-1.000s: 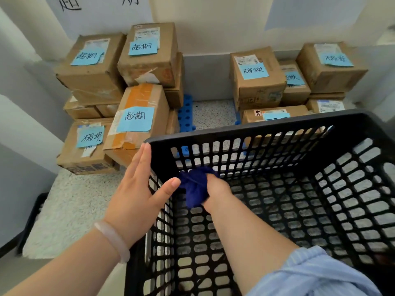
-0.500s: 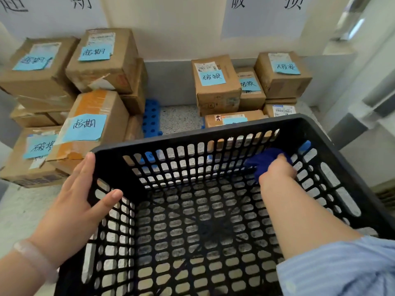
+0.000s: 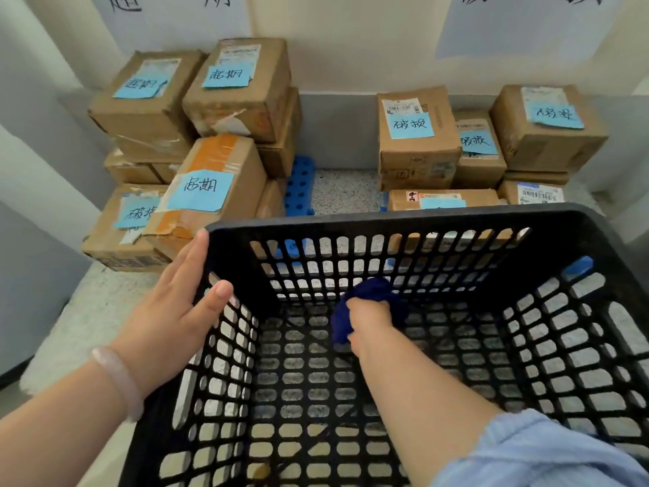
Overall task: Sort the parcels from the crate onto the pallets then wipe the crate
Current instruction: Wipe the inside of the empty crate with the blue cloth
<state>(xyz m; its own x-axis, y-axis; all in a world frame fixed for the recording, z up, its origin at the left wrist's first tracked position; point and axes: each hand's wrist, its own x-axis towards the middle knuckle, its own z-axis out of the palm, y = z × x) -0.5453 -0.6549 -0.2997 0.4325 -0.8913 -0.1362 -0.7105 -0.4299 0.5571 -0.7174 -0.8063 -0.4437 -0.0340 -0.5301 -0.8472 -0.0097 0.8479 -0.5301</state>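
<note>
A black lattice crate fills the lower right and holds no parcels. My left hand grips its far-left corner, thumb inside, fingers outside. My right hand is inside the crate, shut on a dark blue cloth pressed low against the far wall near the floor. Behind the crate, brown cardboard parcels with blue labels stand in a left stack and a right stack on blue pallets.
A speckled floor strip runs between the two stacks. White paper signs with large characters hang on the wall above each stack. A grey wall panel stands close on the left.
My right hand with the cloth swept from the crate's far-left corner to the far-right, then back to the middle of the far wall. My left hand stayed on the corner.
</note>
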